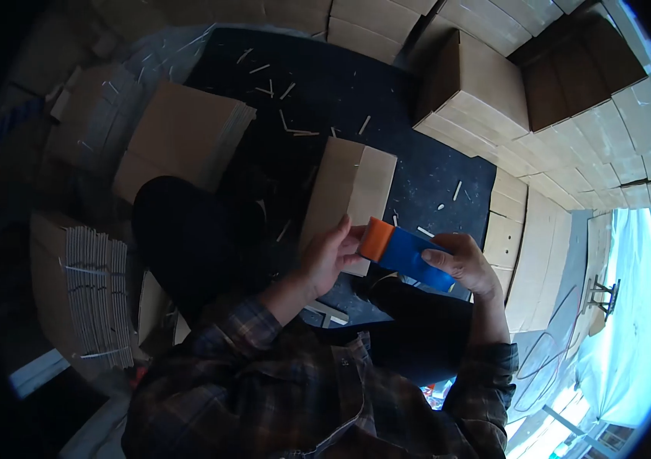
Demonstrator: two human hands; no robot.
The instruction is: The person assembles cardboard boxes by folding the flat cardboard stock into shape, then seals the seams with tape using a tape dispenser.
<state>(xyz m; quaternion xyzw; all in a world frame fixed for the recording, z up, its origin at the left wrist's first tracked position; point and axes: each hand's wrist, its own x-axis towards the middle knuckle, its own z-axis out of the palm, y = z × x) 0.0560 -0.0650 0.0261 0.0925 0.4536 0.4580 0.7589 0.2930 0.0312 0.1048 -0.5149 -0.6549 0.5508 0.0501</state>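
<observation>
A flat blue-and-orange block, whose exact kind I cannot make out, is held up in front of my body. My right hand grips its blue end, thumb on top. At the orange end is my left hand, thumb raised and fingers curled against the edge. Below and beyond my hands, a closed cardboard box stands on the dark floor between my legs. The fingertips under the block are partly hidden.
Stacked cardboard boxes line the back and right. Bundled flat cardboard and a cardboard stack stand at left. Small strips litter the dark floor. Bright plastic sheeting hangs at the right.
</observation>
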